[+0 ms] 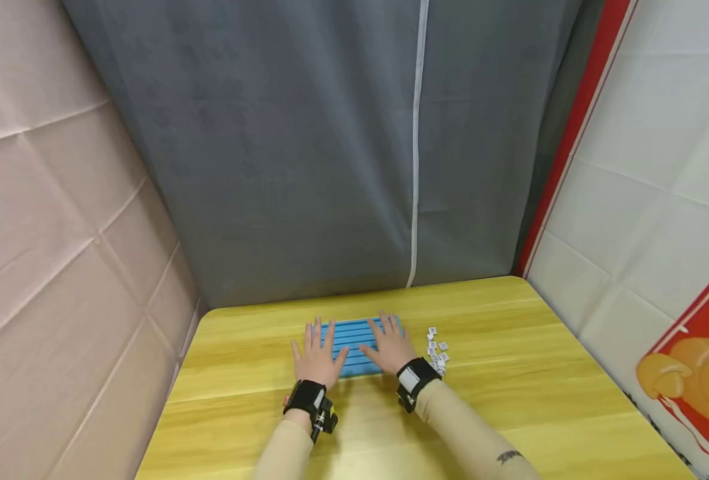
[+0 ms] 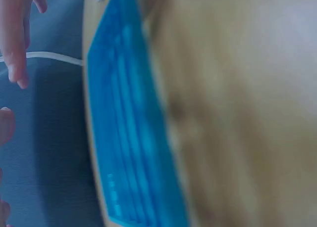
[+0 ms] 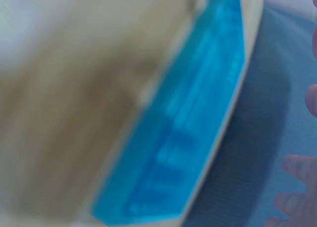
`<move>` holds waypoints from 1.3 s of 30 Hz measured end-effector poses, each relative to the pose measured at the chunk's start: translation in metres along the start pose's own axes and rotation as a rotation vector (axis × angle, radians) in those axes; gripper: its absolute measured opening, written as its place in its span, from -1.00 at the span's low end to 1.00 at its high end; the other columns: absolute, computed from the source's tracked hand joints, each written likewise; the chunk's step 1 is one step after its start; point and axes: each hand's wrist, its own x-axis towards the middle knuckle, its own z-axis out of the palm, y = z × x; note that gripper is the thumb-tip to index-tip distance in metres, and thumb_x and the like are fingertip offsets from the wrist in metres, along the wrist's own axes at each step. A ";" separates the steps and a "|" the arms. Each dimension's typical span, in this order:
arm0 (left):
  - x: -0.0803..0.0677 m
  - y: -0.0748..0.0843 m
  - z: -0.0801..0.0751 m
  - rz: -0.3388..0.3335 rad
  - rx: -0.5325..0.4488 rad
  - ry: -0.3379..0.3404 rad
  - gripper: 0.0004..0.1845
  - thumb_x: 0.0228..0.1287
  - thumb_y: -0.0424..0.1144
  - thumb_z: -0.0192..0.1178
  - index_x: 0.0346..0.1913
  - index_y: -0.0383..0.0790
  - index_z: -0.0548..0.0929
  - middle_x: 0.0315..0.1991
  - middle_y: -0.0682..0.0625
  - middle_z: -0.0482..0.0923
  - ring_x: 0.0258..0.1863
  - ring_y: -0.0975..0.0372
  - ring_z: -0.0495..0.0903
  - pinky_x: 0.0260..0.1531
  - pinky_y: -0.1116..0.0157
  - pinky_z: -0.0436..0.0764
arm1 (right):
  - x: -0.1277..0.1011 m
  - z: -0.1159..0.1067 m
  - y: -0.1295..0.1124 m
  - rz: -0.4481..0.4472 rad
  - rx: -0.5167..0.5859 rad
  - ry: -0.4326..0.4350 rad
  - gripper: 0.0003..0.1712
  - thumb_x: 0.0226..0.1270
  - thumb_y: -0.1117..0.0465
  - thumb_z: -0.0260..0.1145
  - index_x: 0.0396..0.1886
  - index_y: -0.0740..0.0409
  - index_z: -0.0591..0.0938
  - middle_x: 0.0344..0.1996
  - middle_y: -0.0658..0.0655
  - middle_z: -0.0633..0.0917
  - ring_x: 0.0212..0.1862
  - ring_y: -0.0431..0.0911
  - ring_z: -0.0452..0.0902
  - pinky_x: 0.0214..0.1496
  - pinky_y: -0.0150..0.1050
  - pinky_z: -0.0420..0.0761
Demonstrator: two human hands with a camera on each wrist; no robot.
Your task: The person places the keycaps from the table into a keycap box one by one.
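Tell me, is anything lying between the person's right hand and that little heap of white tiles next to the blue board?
Nothing visible does. The right hand lies flat on the blue board, and the white tiles sit just to its right on the bare table.

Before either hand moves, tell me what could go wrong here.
1. The small white square tiles lie loose just beside the right hand; a sideways sweep could scatter them.
2. Both the left hand and the right rest flat on the blue ridged plastic board; uneven pressure may slide it across the smooth yellow wooden table.
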 end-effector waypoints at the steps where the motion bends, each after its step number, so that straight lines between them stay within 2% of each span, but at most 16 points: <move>1: 0.003 0.000 -0.003 -0.005 -0.006 -0.005 -0.26 0.37 0.18 0.04 0.51 -0.03 0.15 0.52 -0.16 -0.05 0.49 -0.06 -0.13 0.30 -0.27 -0.18 | 0.003 -0.005 0.001 -0.003 0.005 0.001 -0.23 0.35 -0.26 0.15 0.41 0.08 0.37 0.45 0.32 0.16 0.46 0.28 -0.04 0.31 0.36 0.05; 4: 0.006 -0.004 -0.006 -0.013 -0.057 -0.009 -0.26 0.36 0.18 0.06 0.50 -0.03 0.18 0.52 -0.17 -0.06 0.49 -0.07 -0.14 0.31 -0.26 -0.20 | 0.005 -0.019 0.011 -0.012 0.007 0.010 -0.28 0.36 -0.24 0.15 0.35 0.09 0.44 0.41 0.33 0.23 0.44 0.27 0.02 0.30 0.35 0.08; 6: 0.002 -0.008 -0.005 -0.015 -0.128 -0.009 -0.26 0.34 0.16 0.11 0.48 -0.05 0.23 0.51 -0.21 -0.04 0.49 -0.10 -0.12 0.29 -0.29 -0.18 | 0.005 -0.030 0.023 -0.013 0.014 0.030 -0.34 0.36 -0.20 0.19 0.28 0.13 0.51 0.37 0.35 0.30 0.41 0.29 0.10 0.28 0.34 0.14; 8: -0.003 -0.015 0.000 -0.010 -0.197 0.006 -0.28 0.30 0.10 0.17 0.46 -0.05 0.28 0.50 -0.23 -0.01 0.47 -0.12 -0.08 0.27 -0.32 -0.14 | 0.003 -0.040 0.038 -0.007 0.014 0.060 -0.40 0.35 -0.14 0.22 0.21 0.16 0.56 0.32 0.36 0.37 0.38 0.28 0.17 0.28 0.30 0.20; 11: -0.018 -0.029 0.008 0.013 -0.245 0.019 -0.31 0.24 0.00 0.27 0.42 -0.02 0.35 0.48 -0.25 0.02 0.45 -0.16 -0.03 0.23 -0.35 -0.08 | -0.004 -0.051 0.063 -0.003 0.025 0.080 -0.50 0.33 -0.03 0.28 0.11 0.22 0.61 0.23 0.37 0.46 0.31 0.27 0.29 0.25 0.22 0.29; 14: -0.037 -0.040 0.017 0.071 -0.218 0.009 -0.34 0.16 -0.08 0.35 0.35 0.00 0.45 0.46 -0.25 0.08 0.42 -0.18 0.03 0.22 -0.35 -0.02 | -0.017 -0.055 0.085 0.008 0.013 0.041 -0.54 0.32 0.03 0.30 0.07 0.25 0.63 0.19 0.38 0.50 0.23 0.26 0.39 0.21 0.14 0.39; 16: -0.046 -0.042 0.021 0.121 -0.191 -0.003 -0.35 0.12 -0.11 0.38 0.32 -0.02 0.49 0.44 -0.26 0.12 0.41 -0.19 0.08 0.21 -0.34 0.02 | -0.026 -0.056 0.097 0.018 0.008 0.020 -0.55 0.31 0.05 0.31 0.05 0.27 0.64 0.16 0.38 0.52 0.18 0.26 0.45 0.15 0.13 0.45; 19: -0.051 -0.037 0.023 0.194 -0.176 -0.021 -0.36 0.13 -0.10 0.37 0.32 -0.04 0.49 0.43 -0.26 0.15 0.39 -0.20 0.12 0.22 -0.32 0.04 | -0.033 -0.054 0.109 0.039 0.025 0.022 -0.57 0.30 0.08 0.32 0.03 0.30 0.65 0.11 0.38 0.55 0.11 0.26 0.50 0.10 0.13 0.48; 22: -0.050 -0.028 0.022 0.232 -0.186 -0.035 -0.36 0.16 -0.10 0.36 0.32 -0.07 0.47 0.40 -0.26 0.22 0.37 -0.21 0.16 0.22 -0.32 0.07 | -0.035 -0.051 0.117 0.065 0.079 0.029 -0.60 0.31 0.10 0.32 0.00 0.31 0.65 0.05 0.35 0.60 0.02 0.22 0.56 0.03 0.11 0.52; 25: -0.049 -0.025 0.024 0.226 -0.180 -0.027 -0.37 0.15 -0.13 0.37 0.31 -0.09 0.48 0.33 -0.25 0.33 0.32 -0.19 0.26 0.19 -0.31 0.13 | -0.035 -0.046 0.122 0.117 0.162 0.008 -0.62 0.33 0.11 0.29 -0.02 0.31 0.67 -0.02 0.31 0.64 -0.08 0.14 0.62 -0.08 0.04 0.58; 28: -0.049 -0.030 0.027 0.203 -0.153 -0.013 -0.38 0.16 -0.13 0.36 0.32 -0.09 0.48 0.29 -0.22 0.39 0.28 -0.15 0.32 0.16 -0.28 0.21 | -0.038 -0.043 0.127 0.173 0.210 0.007 -0.66 0.33 0.13 0.29 -0.05 0.29 0.68 -0.08 0.27 0.68 -0.17 0.08 0.64 -0.18 0.00 0.59; 35: -0.052 -0.050 0.027 0.186 -0.137 0.016 -0.39 0.13 -0.14 0.38 0.29 -0.09 0.51 0.23 -0.23 0.44 0.22 -0.15 0.39 0.09 -0.27 0.30 | -0.042 -0.049 0.140 0.220 0.167 0.008 -0.78 0.26 0.19 0.34 -0.17 0.23 0.71 -0.24 0.17 0.71 -0.24 0.04 0.62 -0.20 0.00 0.57; 39: -0.050 -0.061 0.028 0.193 -0.114 -0.002 -0.36 0.14 -0.16 0.38 0.32 -0.04 0.47 0.22 -0.27 0.44 0.19 -0.16 0.42 0.05 -0.23 0.37 | -0.043 -0.051 0.144 0.211 0.136 -0.019 -0.84 0.21 0.24 0.38 -0.24 0.21 0.72 -0.36 0.09 0.68 -0.33 -0.05 0.57 -0.29 -0.09 0.54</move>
